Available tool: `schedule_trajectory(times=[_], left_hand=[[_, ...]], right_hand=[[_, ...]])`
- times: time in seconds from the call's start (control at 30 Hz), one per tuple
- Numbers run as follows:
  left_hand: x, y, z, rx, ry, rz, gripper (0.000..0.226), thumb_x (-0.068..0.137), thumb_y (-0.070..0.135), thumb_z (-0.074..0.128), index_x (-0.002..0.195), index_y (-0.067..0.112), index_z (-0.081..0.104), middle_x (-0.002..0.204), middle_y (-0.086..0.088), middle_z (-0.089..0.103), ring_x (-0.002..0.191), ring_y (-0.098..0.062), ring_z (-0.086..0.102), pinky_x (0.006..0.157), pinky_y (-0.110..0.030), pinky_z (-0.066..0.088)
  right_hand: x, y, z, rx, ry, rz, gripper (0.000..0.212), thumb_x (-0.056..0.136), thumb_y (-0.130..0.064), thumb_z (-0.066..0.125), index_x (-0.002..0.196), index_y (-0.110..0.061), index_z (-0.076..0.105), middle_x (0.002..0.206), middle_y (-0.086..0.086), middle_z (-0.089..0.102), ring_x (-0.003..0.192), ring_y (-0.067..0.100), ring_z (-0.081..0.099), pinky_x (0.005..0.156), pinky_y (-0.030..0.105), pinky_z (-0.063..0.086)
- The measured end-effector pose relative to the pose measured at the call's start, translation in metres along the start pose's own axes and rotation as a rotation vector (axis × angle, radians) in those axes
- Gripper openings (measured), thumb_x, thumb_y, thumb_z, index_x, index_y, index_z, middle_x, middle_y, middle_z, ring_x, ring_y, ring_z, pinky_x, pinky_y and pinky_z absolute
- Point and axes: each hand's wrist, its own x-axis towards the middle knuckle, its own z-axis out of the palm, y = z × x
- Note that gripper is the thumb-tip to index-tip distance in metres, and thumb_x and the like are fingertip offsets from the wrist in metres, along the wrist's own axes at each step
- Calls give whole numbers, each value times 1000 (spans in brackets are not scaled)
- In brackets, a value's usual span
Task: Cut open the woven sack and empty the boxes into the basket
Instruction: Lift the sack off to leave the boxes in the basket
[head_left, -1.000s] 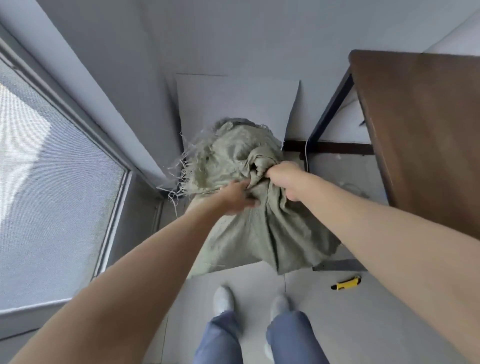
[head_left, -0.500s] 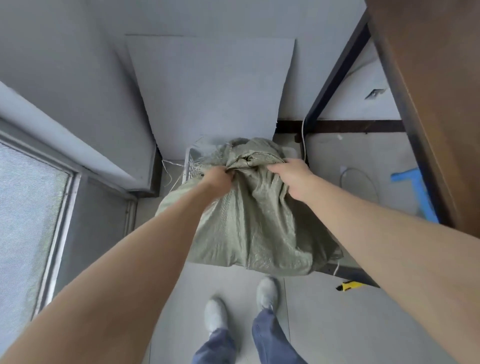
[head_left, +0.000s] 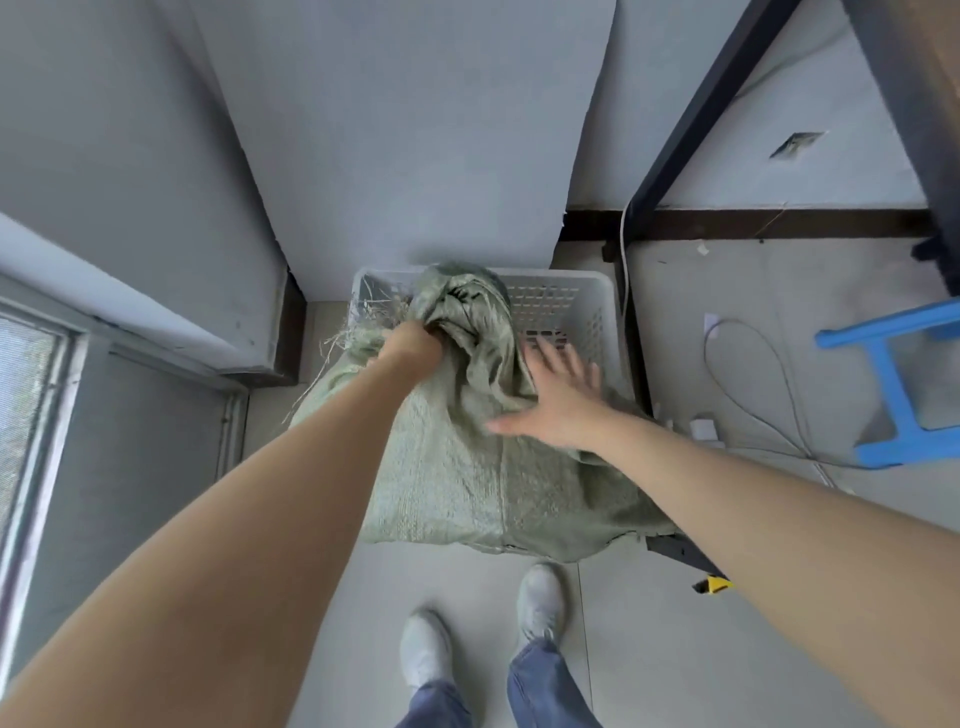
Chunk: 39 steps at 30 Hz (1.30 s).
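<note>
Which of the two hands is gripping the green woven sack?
The left hand grips the bunched top of the green woven sack; the right hand has straight, spread fingers.

The sack (head_left: 457, 467) is dull grey-green with a fine woven texture. The far basket (head_left: 571, 301) is white, its walls patterned with rows of small holes. Right, a bright blue stool (head_left: 888, 374). Near, 2 pale grey shoes (head_left: 426, 649) and blue jeans (head_left: 545, 686).

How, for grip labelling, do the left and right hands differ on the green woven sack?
The left hand is curled, gripping the bunched top of the green woven sack; the right hand is open, fingers spread. The left hand sits by the frayed edge, the right hand over the smoother right side. Both are bare.
</note>
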Motion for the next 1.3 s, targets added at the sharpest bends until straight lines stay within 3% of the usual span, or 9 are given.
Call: schedule_trajectory(times=[0.13, 0.27, 0.4, 0.53, 0.7, 0.83, 0.93, 1.13, 1.3], left_hand=[[2, -20, 18, -16, -123, 18, 40, 96, 6, 44, 135, 3, 40, 115, -15, 59, 78, -19, 59, 51, -22, 43], [-22, -22, 14, -192, -40, 230, 63, 91, 26, 59, 145, 14, 29, 146, -11, 38, 126, -30, 47, 100, -38, 46], [-50, -22, 17, -98, -438, 327, 102, 66, 53, 73, 148, 23, 22, 150, -7, 33, 133, -31, 41, 110, -45, 35], [-42, -29, 30, 285, -274, 350, 86, 72, 40, 76, 144, 23, 32, 133, -4, 49, 117, -27, 52, 106, -49, 41], [-23, -18, 32, 183, 61, 263, 29, 99, 26, 43, 120, 17, 61, 105, -8, 66, 82, -25, 65, 76, -41, 58], [-8, -12, 30, 270, -43, 222, 35, 98, 22, 44, 133, 19, 46, 126, -13, 57, 105, -31, 61, 95, -49, 50], [-8, -24, 36, 529, -157, 290, 89, 83, 31, 66, 151, 27, 9, 157, -1, 19, 143, -29, 21, 116, -55, 17], [3, -44, 48, 645, -91, 352, 89, 85, 4, 61, 152, 23, 6, 161, 6, 2, 148, -26, 0, 117, -49, 7], [14, -70, 57, 804, -235, 313, 80, 83, 17, 65, 150, 25, 21, 159, 3, 19, 147, -25, 14, 116, -55, 10]], right_hand=[[16, -1, 12, -71, -30, 14, 105, 76, -76, 48, 154, -25, 0, 162, 4, -8, 148, 32, -8, 118, 57, 2], [41, -9, -1, 86, 183, 19, 79, 91, -60, 45, 153, -20, 16, 160, 9, 11, 146, 35, 16, 116, 52, 22], [58, -13, -8, 5, 319, 61, 63, 98, -49, 35, 153, -23, 18, 160, 9, 15, 145, 34, 19, 116, 49, 25], [53, -10, 0, 13, 319, 9, 66, 98, -55, 26, 154, -23, 12, 162, 5, 11, 147, 30, 14, 117, 52, 16], [35, 8, 2, -134, 311, -134, 85, 87, -70, 36, 154, -25, 8, 161, 0, 7, 148, 27, 6, 119, 53, 8], [38, 18, 6, -106, 138, -73, 104, 82, -59, 59, 151, -32, -15, 159, -4, -22, 146, 29, -19, 118, 55, 2], [42, 22, 9, -91, 55, -6, 110, 83, -43, 67, 149, -34, -22, 155, -3, -34, 144, 29, -25, 116, 55, -3], [51, 47, 52, -192, -322, 31, 95, 87, -29, 67, 154, -24, -1, 163, 3, 3, 149, 28, 5, 119, 50, 15], [64, 61, 68, -166, -99, 81, 85, 86, 0, 60, 154, -19, 12, 162, 3, 8, 144, 33, 21, 117, 46, 26]])
